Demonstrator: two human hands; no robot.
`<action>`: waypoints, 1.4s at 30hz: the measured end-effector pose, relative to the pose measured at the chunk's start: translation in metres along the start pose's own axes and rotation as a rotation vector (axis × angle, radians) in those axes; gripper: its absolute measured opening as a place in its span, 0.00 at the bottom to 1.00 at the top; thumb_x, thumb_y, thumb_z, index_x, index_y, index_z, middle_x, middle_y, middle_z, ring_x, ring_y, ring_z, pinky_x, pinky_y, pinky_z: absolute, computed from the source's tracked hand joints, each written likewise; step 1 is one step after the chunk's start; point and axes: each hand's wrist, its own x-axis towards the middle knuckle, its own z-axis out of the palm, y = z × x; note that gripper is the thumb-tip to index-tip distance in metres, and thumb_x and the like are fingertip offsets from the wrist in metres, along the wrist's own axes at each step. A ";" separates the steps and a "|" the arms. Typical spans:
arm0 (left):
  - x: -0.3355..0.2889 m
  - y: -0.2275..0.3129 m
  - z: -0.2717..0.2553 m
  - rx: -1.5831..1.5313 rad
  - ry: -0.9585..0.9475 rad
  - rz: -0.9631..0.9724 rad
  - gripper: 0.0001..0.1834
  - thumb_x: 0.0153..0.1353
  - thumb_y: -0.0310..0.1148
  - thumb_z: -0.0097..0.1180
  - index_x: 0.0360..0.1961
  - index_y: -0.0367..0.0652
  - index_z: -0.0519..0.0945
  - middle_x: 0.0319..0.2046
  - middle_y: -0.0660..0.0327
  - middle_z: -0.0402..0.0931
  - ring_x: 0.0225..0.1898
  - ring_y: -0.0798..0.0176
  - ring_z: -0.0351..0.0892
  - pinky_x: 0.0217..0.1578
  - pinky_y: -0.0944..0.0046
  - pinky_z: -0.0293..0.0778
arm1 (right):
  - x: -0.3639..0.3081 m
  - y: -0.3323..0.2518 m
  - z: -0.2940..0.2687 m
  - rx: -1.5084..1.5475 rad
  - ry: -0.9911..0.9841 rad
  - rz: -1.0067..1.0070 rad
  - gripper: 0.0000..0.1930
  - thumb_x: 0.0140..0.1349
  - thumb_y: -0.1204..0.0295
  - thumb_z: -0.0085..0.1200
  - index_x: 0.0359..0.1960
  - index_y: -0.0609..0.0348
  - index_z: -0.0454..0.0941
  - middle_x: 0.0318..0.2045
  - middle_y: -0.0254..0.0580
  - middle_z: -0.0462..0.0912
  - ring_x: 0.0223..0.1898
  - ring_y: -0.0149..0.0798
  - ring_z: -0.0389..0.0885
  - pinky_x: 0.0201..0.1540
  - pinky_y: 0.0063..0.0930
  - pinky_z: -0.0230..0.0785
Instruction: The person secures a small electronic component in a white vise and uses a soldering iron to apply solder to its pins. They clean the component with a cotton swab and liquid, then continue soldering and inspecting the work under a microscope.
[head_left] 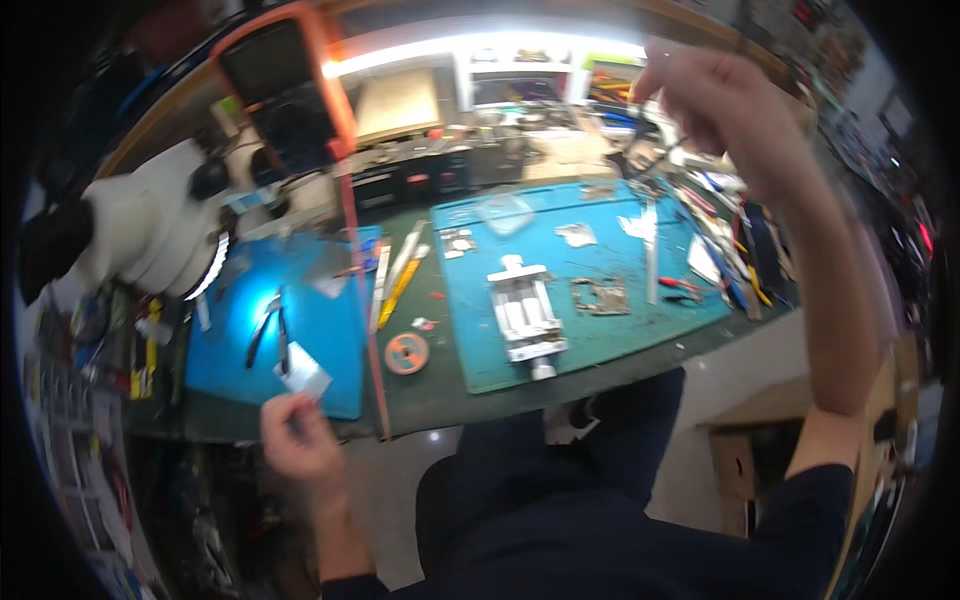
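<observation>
A small pale sheet [306,374] is well to the left of the silver clamp [527,312], over the near part of the blue mat [225,365], beside a black forked tool [282,335]. The left hand [302,435] appears to pinch the sheet's near corner. The right hand [728,112] is well apart from it, raised beyond the clamp and to its right, fingers curled; whether they close on anything, I cannot tell.

As far as I can judge, getting hold of the sheet is done and letting go of it is not. The circuit board [602,297] lies just right of the clamp, outside its jaws (so not clamped), and the orange spool [407,353] sits to the clamp's left.

Blur hides what the sheet is and whether it touches the mat. A dark shape below the right fingers is equally unclear. Farther left of the clamp, the white microscope [150,225] covers part of the table [440,415], and the dark rim cuts off the outermost shelves.
</observation>
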 end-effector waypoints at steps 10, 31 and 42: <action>-0.027 -0.071 -0.059 0.085 0.174 -0.064 0.17 0.81 0.29 0.41 0.61 0.29 0.75 0.40 0.59 0.75 0.38 0.66 0.72 0.41 0.68 0.73 | -0.132 0.155 -0.038 -0.905 -0.043 0.396 0.09 0.61 0.63 0.64 0.35 0.53 0.87 0.32 0.43 0.88 0.39 0.46 0.88 0.43 0.40 0.78; 0.052 -0.152 -0.153 0.381 0.451 -0.149 0.21 0.70 0.25 0.56 0.63 0.34 0.72 0.45 0.56 0.78 0.42 0.63 0.77 0.47 0.63 0.74 | -0.164 0.270 -0.023 -0.807 0.188 0.270 0.06 0.57 0.83 0.52 0.37 0.67 0.75 0.29 0.55 0.80 0.31 0.55 0.81 0.37 0.44 0.72; 0.211 -0.286 -0.152 0.954 -0.133 -0.329 0.34 0.55 0.51 0.68 0.59 0.42 0.79 0.50 0.46 0.84 0.54 0.41 0.82 0.57 0.46 0.74 | -0.215 0.244 -0.048 -1.044 0.281 0.318 0.05 0.61 0.77 0.55 0.31 0.67 0.71 0.31 0.54 0.75 0.35 0.55 0.79 0.39 0.43 0.72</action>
